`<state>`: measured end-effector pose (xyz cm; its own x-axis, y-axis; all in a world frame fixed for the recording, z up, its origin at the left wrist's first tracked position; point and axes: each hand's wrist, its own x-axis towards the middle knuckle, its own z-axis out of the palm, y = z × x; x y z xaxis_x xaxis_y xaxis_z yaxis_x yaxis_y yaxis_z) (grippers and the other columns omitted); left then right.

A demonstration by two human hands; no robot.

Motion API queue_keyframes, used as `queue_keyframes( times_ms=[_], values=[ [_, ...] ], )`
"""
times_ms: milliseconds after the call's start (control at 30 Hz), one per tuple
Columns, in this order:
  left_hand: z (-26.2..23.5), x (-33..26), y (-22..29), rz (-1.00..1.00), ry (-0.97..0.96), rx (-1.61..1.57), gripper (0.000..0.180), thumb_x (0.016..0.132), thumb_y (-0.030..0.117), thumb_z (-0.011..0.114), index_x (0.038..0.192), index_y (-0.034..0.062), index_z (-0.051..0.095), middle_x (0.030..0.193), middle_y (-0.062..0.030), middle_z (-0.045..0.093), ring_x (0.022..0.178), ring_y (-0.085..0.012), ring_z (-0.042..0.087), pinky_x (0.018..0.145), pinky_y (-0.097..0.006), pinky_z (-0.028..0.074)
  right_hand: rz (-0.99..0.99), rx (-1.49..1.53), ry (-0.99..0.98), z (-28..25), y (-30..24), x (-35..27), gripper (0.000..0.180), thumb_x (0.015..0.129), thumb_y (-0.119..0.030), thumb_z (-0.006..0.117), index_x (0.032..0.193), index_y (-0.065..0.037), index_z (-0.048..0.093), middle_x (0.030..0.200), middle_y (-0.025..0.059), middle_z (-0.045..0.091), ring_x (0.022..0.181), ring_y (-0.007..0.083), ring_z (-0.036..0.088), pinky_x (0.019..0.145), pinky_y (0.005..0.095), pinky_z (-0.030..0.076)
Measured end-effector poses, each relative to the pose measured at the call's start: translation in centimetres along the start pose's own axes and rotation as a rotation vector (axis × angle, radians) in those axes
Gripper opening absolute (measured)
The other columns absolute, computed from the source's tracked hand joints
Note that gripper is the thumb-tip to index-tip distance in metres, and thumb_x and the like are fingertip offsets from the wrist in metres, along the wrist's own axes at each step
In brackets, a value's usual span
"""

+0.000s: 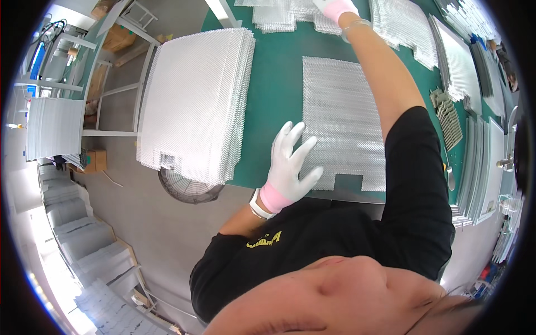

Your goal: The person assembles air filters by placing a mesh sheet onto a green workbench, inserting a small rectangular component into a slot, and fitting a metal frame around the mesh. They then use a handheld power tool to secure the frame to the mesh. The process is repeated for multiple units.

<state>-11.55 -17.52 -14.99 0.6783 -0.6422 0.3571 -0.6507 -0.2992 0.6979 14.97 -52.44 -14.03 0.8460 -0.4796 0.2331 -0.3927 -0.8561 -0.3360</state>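
A silvery expanded-metal mesh sheet point(340, 111) lies flat on the green worktop point(277, 84) in front of me, a rectangular notch cut into its near edge. My left hand point(290, 162), in a white glove with a pink cuff, hovers at the sheet's left edge. Its fingers are spread with nothing in them; whether the tips touch the mesh I cannot tell. Stretched far forward, my right hand point(335, 6) wears the same kind of glove. It is at stacked mesh pieces point(286, 15) along the far side, its fingers cut off by the picture's top edge.
To the left rises a tall stack of mesh sheets point(195, 95), with a round fan point(190, 186) below it. More mesh stacks point(403, 28) fill the far right. Beside them lie small metal parts point(448, 120) and upright panels point(480, 167). White metal frames point(114, 134) stand further left.
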Motion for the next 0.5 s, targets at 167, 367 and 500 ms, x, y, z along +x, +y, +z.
queue_keyframes(
  times_ms=[167,367,500],
  values=[
    [-0.5,-0.8,-0.5,-0.015,-0.013,-0.007,0.065,0.073,0.013,0.078,0.134,0.0048,0.057,0.151,-0.0239,0.041,0.144,-0.0489,0.035,0.116,-0.055,0.032,0.231,-0.173,-0.137,-1.4,-5.4,-1.2,0.043,0.088,-0.043,0.071,0.113,-0.009,0.077,0.123,0.0153,0.072,0.115,0.0323,0.069,0.093,0.0452,0.057],
    [-0.9,-0.7,-0.3,-0.021,-0.004,-0.018,0.065,0.072,0.012,0.077,0.134,0.0055,0.058,0.151,-0.0234,0.041,0.143,-0.0489,0.035,0.116,-0.056,0.032,-0.072,-0.642,-0.426,-7.0,-9.7,-3.8,0.047,0.068,-0.013,0.092,0.113,-0.010,0.078,0.120,0.0137,0.074,0.114,0.0305,0.070,0.091,0.0428,0.059],
    [-1.1,-1.2,-0.2,-0.030,-0.014,-0.017,0.065,0.071,0.012,0.077,0.133,0.0056,0.058,0.151,-0.0234,0.042,0.143,-0.0491,0.035,0.116,-0.056,0.032,0.026,-0.427,-0.323,-4.8,-7.9,-3.1,0.042,0.081,-0.034,0.082,0.116,-0.011,0.077,0.122,0.0153,0.073,0.118,0.0320,0.068,0.096,0.0434,0.056]
  ],
)
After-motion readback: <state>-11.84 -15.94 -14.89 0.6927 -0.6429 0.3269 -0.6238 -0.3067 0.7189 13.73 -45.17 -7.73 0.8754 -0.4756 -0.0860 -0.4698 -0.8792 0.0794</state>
